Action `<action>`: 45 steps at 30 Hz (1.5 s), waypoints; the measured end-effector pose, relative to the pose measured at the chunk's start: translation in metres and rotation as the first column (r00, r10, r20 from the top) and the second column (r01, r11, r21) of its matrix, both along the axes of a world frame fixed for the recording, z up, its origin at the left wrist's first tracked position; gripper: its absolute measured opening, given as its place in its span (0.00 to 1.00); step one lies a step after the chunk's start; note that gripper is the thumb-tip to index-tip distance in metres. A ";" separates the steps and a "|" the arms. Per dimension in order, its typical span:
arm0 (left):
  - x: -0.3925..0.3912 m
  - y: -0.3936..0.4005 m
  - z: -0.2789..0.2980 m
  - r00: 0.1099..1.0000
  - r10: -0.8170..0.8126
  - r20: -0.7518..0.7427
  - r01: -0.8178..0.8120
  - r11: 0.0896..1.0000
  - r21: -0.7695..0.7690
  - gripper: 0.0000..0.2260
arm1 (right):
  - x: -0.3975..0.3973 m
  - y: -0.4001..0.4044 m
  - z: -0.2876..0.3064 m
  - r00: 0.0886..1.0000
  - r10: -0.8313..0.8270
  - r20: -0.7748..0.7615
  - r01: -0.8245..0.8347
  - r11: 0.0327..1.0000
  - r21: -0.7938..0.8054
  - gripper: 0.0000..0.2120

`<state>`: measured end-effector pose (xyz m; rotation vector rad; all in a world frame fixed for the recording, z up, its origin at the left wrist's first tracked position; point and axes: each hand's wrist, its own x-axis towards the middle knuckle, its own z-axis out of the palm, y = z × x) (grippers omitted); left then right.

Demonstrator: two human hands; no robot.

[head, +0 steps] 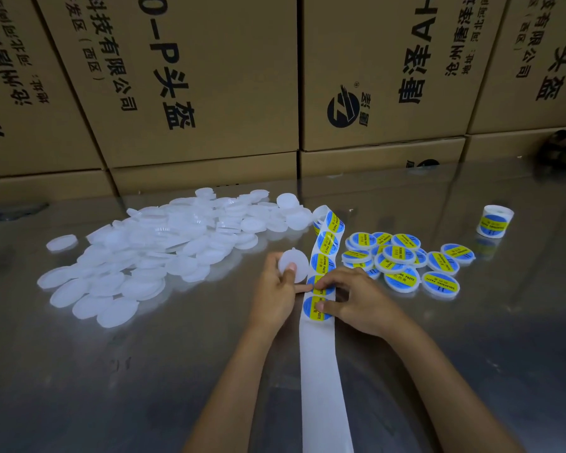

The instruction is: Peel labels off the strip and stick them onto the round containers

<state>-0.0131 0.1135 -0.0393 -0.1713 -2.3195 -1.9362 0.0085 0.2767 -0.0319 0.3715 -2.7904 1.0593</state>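
you've got a shiny metal desk (pixel 111 371) in front of you, reflective, w/ brown cardboard boxes (pixel 209 76) stacked along its far edge, black chinese print + a round black logo (pixel 343 107) on one. far right, by the boxes, a dark lumpy object (pixel 562 147), too blurred to id. far left edge, a dark flat thing (pixel 13 211), unclear.

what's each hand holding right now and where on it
The left hand grips a blank white container, thumb on its face near the lower edge. The right hand pinches the label at the strip's peeled end, by the label's right side.
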 end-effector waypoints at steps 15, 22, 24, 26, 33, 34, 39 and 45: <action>0.004 0.000 0.007 0.998 0.040 0.047 -0.039 0.999 -0.012 0.07 | 0.004 -0.011 0.016 0.995 -0.070 0.072 0.099 0.821 -0.562 0.07; 0.010 -0.003 0.019 0.988 0.011 0.155 -0.063 0.940 0.335 0.08 | 0.007 -0.008 0.027 0.981 -0.033 0.190 0.185 0.445 -0.876 0.08; 0.013 -0.005 0.021 0.983 -0.007 0.184 -0.068 0.914 0.400 0.10 | 0.007 -0.008 0.028 0.984 -0.019 0.178 0.170 0.414 -0.894 0.08; 0.016 -0.005 0.024 0.980 -0.050 0.191 -0.039 0.899 0.437 0.11 | 0.008 -0.010 0.030 0.987 -0.003 0.159 0.146 0.415 -0.898 0.08; 0.023 0.000 0.030 0.954 -0.216 0.206 0.069 0.831 0.553 0.15 | 0.010 -0.018 0.030 0.993 -0.085 0.083 0.116 0.526 -0.843 0.10; 0.023 0.000 0.030 0.950 -0.235 0.208 0.081 0.823 0.562 0.16 | 0.010 -0.020 0.030 0.994 -0.096 0.061 0.103 0.538 -0.837 0.10; 0.023 0.003 0.033 0.938 -0.276 0.212 0.092 0.784 0.614 0.17 | 0.010 -0.026 0.028 0.989 -0.142 -0.031 0.064 0.613 -0.788 0.13; 0.025 0.004 0.036 0.933 -0.281 0.225 0.094 0.793 0.602 0.17 | 0.009 -0.028 0.025 0.982 -0.159 -0.098 0.038 0.682 -0.731 0.15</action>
